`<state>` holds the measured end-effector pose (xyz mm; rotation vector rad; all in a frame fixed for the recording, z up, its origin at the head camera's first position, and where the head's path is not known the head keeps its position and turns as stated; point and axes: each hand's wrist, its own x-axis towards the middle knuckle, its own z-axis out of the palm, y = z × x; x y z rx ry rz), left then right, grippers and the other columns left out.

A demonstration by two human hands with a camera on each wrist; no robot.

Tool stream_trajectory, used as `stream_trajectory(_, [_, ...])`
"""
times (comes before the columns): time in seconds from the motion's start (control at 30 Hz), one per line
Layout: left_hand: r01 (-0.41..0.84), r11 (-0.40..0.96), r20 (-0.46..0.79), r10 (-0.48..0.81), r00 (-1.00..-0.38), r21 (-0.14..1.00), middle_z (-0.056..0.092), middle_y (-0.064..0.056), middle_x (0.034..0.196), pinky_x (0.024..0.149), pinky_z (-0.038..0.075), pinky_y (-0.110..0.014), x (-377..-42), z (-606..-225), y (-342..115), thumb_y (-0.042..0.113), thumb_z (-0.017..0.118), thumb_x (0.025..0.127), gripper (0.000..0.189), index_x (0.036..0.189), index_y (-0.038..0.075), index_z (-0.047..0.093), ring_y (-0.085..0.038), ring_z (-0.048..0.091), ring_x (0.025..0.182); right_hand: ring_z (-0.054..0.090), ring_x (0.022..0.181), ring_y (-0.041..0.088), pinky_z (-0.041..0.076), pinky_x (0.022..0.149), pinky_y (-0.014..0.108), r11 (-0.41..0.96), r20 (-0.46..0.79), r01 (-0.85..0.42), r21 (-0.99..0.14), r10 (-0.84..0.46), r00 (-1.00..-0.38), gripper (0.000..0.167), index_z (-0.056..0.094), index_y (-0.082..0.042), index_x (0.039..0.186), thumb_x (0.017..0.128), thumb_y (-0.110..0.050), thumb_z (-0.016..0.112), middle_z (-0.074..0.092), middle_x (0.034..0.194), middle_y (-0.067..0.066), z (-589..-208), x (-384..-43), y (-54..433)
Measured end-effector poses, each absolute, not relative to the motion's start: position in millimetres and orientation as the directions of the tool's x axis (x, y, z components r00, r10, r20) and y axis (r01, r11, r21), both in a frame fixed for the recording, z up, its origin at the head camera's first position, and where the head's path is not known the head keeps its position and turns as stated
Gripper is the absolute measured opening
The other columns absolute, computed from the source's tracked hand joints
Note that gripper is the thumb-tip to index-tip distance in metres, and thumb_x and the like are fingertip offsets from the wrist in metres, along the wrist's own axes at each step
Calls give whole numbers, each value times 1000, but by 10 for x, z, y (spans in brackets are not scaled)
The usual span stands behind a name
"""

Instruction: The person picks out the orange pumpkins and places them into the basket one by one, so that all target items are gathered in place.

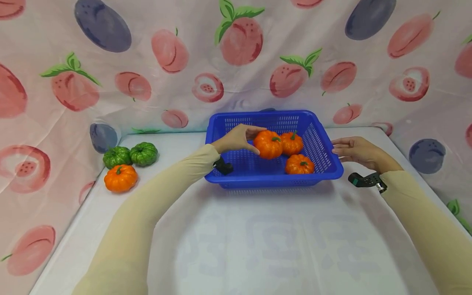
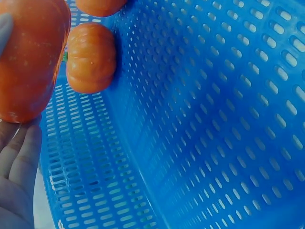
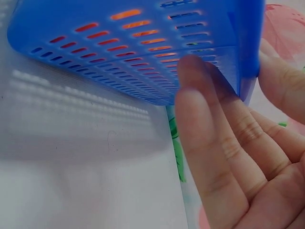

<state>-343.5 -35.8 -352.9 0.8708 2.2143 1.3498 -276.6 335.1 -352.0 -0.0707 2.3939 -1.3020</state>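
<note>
My left hand holds an orange pumpkin between thumb and fingers, inside the blue basket. Seen from the left wrist, this pumpkin fills the upper left, with the fingers against one end. Two more orange pumpkins, one at the back and one nearer the front, lie in the basket's right half. At the basket's right side is my right hand, its fingers fairly straight. The right wrist view shows these fingers beside the slotted outer wall, with the thumb close to the rim.
On the table's left side sit two green pumpkins and an orange pumpkin in front of them. A fruit-printed cloth hangs behind the basket. The white tabletop extends in front.
</note>
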Motion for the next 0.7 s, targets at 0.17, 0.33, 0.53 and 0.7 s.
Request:
stream_trajectory(0.17, [320, 334, -15, 712, -702, 886, 52, -9, 139, 104, 46, -28, -3433, -3530, -334, 3, 79, 72, 72, 137, 7, 49, -19, 52, 127, 62, 87, -7, 56, 86, 26, 551, -330, 151, -821, -241, -913, 71, 25, 9, 144, 93, -28, 58, 63, 98, -25, -3516, -2765, 3349])
stream_trajectory(0.33, [323, 323, -26, 743, -669, 889, 51, -9, 140, 105, 45, -30, -3448, -3520, -312, 3, 79, 72, 72, 138, 7, 48, -19, 50, 128, 62, 88, -7, 56, 88, 28, 566, -326, 146, -811, -231, -917, 71, 25, 9, 144, 93, -29, 58, 66, 109, -16, -3515, -2767, 3351])
stream_trajectory(0.53, [311, 346, -79, 771, -632, 885, 50, -8, 141, 103, 46, -26, -3472, -3517, -284, 2, 79, 72, 74, 138, 8, 47, -19, 51, 128, 63, 89, -6, 55, 89, 29, 576, -329, 150, -804, -219, -919, 73, 25, 8, 144, 92, -31, 59, 65, 116, -9, -3523, -2774, 3354])
stream_trajectory(0.7, [309, 345, -96, 790, -605, 886, 51, -8, 140, 105, 44, -28, -3509, -3533, -265, 1, 78, 71, 73, 138, 8, 48, -19, 50, 128, 63, 89, -5, 55, 89, 29, 573, -331, 152, -805, -221, -917, 74, 26, 7, 144, 91, -32, 60, 65, 109, -18, -3523, -2766, 3352])
